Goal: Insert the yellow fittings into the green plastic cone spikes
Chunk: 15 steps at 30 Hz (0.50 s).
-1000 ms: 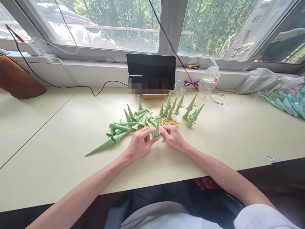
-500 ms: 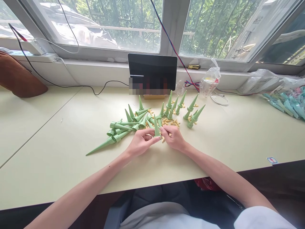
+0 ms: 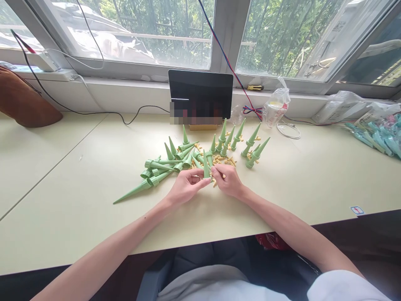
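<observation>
My left hand [image 3: 186, 185] is closed on the base of a green plastic watering spike [image 3: 206, 166], which points up. Against the right side of that spike, the fingers of my right hand [image 3: 227, 179] are pinched together; whatever sits in them is hidden. Small yellow valves [image 3: 231, 161] lie scattered just beyond my right fingers. To the left is a pile of green watering spikes [image 3: 159, 167], mostly lying on their sides. Several spikes with yellow valves fitted stand upright at the back right, one of them a green spike [image 3: 250, 141].
Behind the spikes a dark-screened tablet [image 3: 200, 94] leans on a brown stand. A bagged cup [image 3: 275, 106] and a coiled white cable [image 3: 288, 130] are at the back right. Bagged teal parts [image 3: 380, 133] lie far right, a brown bag [image 3: 28, 100] far left.
Almost nothing differs. Both hands keep their hold at the upright spike, with only a very slight shift of the fingers.
</observation>
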Available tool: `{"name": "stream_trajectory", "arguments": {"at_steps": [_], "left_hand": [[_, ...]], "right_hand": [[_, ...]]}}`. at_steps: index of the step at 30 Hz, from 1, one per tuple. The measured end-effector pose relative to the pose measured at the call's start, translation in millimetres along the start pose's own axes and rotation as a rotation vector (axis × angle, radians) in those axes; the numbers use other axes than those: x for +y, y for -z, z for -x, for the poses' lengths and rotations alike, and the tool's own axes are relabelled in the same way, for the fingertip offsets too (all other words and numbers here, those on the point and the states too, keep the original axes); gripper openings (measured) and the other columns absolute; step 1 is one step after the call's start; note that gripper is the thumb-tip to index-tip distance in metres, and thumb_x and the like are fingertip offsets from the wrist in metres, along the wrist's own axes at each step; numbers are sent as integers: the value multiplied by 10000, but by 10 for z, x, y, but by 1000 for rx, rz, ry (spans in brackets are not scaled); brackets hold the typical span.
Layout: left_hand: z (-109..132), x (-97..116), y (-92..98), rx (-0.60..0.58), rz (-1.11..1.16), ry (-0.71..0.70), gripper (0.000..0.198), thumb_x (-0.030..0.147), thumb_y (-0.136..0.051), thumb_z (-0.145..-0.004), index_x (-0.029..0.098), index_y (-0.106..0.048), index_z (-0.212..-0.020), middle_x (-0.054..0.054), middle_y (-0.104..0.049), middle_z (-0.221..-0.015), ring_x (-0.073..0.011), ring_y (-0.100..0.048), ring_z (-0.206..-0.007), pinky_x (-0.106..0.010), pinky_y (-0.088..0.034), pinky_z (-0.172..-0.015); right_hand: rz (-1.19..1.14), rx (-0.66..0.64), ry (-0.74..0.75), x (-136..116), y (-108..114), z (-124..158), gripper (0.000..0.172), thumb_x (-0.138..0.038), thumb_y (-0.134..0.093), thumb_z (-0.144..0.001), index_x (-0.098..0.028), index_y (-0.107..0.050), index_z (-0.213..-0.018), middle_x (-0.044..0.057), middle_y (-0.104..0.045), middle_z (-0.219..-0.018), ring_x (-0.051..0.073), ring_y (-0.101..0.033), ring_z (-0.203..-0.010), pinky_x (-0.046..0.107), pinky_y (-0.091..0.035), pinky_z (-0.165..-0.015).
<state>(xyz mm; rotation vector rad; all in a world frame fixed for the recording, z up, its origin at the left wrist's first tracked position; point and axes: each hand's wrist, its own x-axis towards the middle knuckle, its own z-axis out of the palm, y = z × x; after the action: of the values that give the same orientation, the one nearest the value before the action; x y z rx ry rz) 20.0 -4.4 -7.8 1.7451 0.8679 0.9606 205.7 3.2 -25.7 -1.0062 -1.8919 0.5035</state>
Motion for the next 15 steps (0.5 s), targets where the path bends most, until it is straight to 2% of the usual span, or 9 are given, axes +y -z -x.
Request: {"name": "stream_trajectory", "arguments": {"at_steps": [5, 10, 15], "left_hand": [[24, -75, -15, 90, -108, -54, 211, 362, -713, -838, 162, -645, -844, 49, -439, -578, -63, -342, -462, -206, -300, -405], [12, -132, -15, 149, -255, -200, 182, 342, -715, -840, 171, -674, -888, 11, -527, -725, -67, -409, -519, -198, -395, -456], [-1, -136, -23, 146, -328, -255, 148, 283, -674, -873, 193, -687, -990, -8, -606, -822, -70, -475, -542, -197, -466, -505]], "right_hand": [[-64, -41, -75, -1, 7, -5, 411, -367, -403, -982, -208, -367, -605, -20, -407, -551, 110, -348, -504, 265, -278, -513], [-147, -66, -168, -1, 10, -11, 427, -415, -422, -972, -192, -434, -609, -9, -462, -567, 108, -382, -517, 258, -303, -507], [-298, -62, -262, 15, -20, -13, 455, -449, -445, -965, -191, -441, -590, -19, -448, -540, 101, -395, -498, 242, -323, -479]]}}
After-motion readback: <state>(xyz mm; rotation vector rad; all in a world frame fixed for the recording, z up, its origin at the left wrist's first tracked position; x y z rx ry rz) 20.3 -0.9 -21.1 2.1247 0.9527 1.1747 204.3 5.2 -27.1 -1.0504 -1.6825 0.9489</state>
